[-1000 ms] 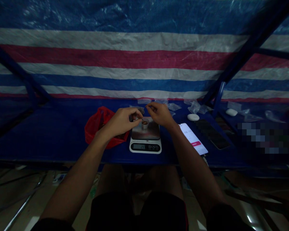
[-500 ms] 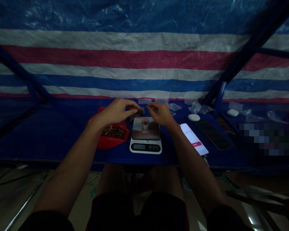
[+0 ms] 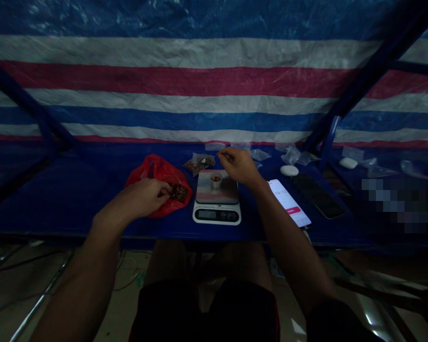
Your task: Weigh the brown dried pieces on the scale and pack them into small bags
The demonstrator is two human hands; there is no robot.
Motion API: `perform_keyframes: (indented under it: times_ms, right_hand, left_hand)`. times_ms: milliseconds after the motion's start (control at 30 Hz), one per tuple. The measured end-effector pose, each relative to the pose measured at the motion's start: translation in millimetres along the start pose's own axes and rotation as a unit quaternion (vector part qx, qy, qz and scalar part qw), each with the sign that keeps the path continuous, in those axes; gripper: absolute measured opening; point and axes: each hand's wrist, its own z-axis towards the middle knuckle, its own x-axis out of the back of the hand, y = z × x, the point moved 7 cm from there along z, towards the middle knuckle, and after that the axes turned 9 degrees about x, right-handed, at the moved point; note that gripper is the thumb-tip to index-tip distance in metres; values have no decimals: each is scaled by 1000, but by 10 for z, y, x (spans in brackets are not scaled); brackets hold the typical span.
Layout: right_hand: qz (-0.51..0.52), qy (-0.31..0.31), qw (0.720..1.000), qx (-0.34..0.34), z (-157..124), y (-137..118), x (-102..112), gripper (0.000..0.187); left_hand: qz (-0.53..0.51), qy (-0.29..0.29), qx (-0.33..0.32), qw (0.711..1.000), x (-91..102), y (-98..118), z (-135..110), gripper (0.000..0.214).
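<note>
Reaching my left hand (image 3: 142, 198) away from the kitchen scale (image 3: 217, 214) to the red plastic bag (image 3: 153, 171), fingers bunched at the brown pieces (image 3: 178, 192), grip unclear; my right hand (image 3: 238, 166) hangs pinched and apart, above the small cup (image 3: 216, 179).

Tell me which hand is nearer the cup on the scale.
Right. The right hand is just beyond and right of the cup; the left hand is far left, at the red bag.
</note>
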Motion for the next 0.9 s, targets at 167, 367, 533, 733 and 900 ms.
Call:
perform_keyframes:
  times_ms: [167,367,533,733,900]
  right_hand:
    - [-10,-7,1000,3,-4,-4,-29,28]
    - [-4,-6,1000,-4,-7,-1,-24,28]
    - [-7,-8,1000,-4,-3,9,-14,27]
    - [-3,-8,1000,5,-2,9,-17,29]
    - [-7,-9,1000,-4,-9,-3,-10,29]
  left_hand:
    - [48,9,-20,999,-163,62,183,37]
    - [83,-19,-51,995,-220,200,311,31]
    - [60,-33,-37,997,-193,201,352,28]
    - [37,-40,-49,997,-39,167,320,29]
    - [-20,-68,-67,995,43,232,277,28]
